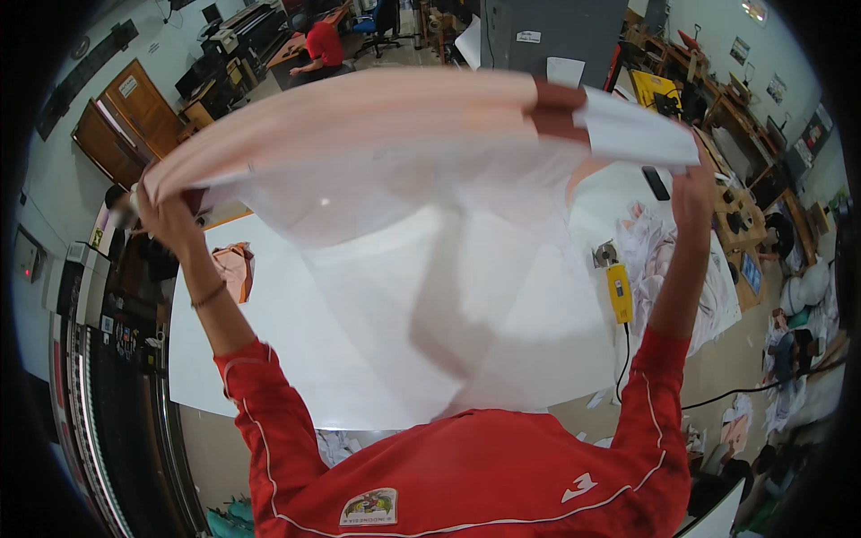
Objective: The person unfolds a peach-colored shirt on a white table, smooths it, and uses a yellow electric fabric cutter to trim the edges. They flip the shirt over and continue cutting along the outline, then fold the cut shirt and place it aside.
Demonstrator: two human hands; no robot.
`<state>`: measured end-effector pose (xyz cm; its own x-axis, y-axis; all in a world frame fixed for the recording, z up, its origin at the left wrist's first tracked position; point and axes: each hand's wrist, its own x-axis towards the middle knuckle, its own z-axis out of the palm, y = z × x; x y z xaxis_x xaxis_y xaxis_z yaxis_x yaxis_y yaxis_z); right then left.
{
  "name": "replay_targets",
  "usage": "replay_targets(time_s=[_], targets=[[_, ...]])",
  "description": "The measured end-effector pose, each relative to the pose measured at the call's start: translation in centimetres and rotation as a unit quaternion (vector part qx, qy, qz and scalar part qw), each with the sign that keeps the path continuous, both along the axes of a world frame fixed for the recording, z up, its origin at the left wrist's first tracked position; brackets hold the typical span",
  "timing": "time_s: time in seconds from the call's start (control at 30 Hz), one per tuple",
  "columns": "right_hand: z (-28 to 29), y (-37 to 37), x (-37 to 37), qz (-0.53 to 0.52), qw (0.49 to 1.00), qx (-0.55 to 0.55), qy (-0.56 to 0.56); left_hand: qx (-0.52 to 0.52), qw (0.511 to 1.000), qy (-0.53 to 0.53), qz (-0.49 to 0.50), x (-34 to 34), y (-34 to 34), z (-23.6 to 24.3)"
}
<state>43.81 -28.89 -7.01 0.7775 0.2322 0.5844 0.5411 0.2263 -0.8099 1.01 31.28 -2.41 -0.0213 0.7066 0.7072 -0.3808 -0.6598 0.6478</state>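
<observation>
With both arms stretched out, I hold up a wide, thin sheet of fabric [386, 112] over a white table [269, 350]. It is peach along the raised part, with a dark red-brown band and a white end at the right. Its lower part looks pale and see-through, and motion blurs it. My left hand [170, 220] is closed on the sheet's left end. At the opposite end, my right hand [692, 193] grips the white corner. The fingers of both hands show only in part.
On the table's right lie a yellow electric rotary cutter [619, 291] with a black cord, a black phone [656, 183] and a heap of whitish cloth [659, 260]. A folded peach cloth [235, 269] lies at the left. A person in red [323, 45] sits far back.
</observation>
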Motion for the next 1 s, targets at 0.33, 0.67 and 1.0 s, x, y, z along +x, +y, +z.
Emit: replay_targets(time_s=[0.33, 0.67, 1.0], targets=[[-16.7, -10.1, -9.6, -0.230, 0.915, -0.317, -0.095, 0.025, 0.899, 0.387, 0.204, -16.9, -5.4, -23.3], [-33.0, -10.2, -14.6, -0.271, 0.763, -0.575, -0.117, -0.005, 0.695, 0.700, 0.165, -24.4, -9.0, -39.2], [-39.1, -8.2, -20.5, -0.120, 0.816, -0.566, 0.008, -0.116, 0.650, 0.737, 0.142, -22.8, -15.1, -45.0]])
